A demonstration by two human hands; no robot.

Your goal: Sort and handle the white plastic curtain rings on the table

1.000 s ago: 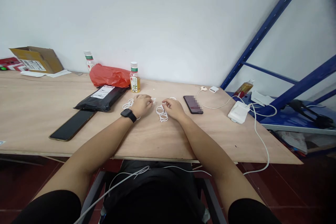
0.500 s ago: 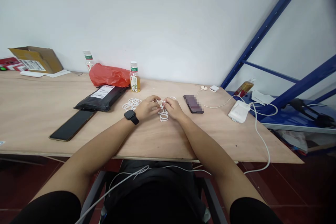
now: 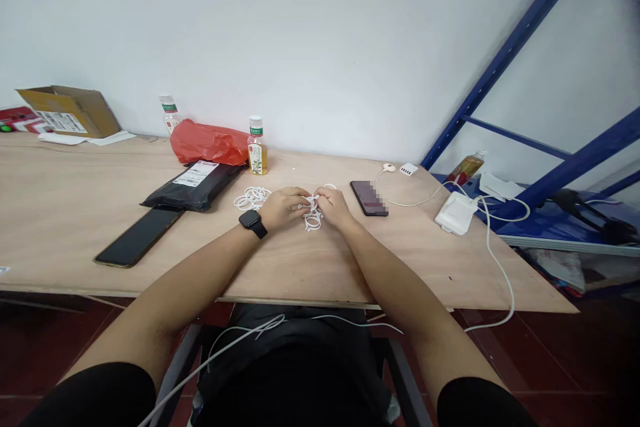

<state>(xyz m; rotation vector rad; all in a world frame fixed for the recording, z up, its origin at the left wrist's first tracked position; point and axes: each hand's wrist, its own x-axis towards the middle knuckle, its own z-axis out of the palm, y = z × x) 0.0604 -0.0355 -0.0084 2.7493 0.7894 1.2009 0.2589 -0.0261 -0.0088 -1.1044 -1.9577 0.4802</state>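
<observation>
My left hand (image 3: 284,208), with a black watch on its wrist, is closed with its fingertips at a small white plastic ring. From the other side my right hand (image 3: 334,207) pinches at the same spot, thumb and forefinger together. The fingers partly cover what they grip. Just below the fingertips, more white plastic rings (image 3: 313,222) with small tabs lie on the table, seemingly touching or joined; I cannot tell which. Left of my left hand is a loose pile of similar rings (image 3: 251,198). Part of another ring (image 3: 330,185) shows behind my right hand.
A phone (image 3: 369,198) lies to the right, beyond it a white charger (image 3: 456,212) with cables. On the left are a dark phone (image 3: 139,237), a black parcel (image 3: 195,187), a red bag (image 3: 210,143) and a drink bottle (image 3: 257,147). A blue metal frame (image 3: 500,60) rises at right.
My left hand has shifted slightly right, its fingers closing in toward my right hand. The fingertips of both hands are now nearer each other around the ring.
</observation>
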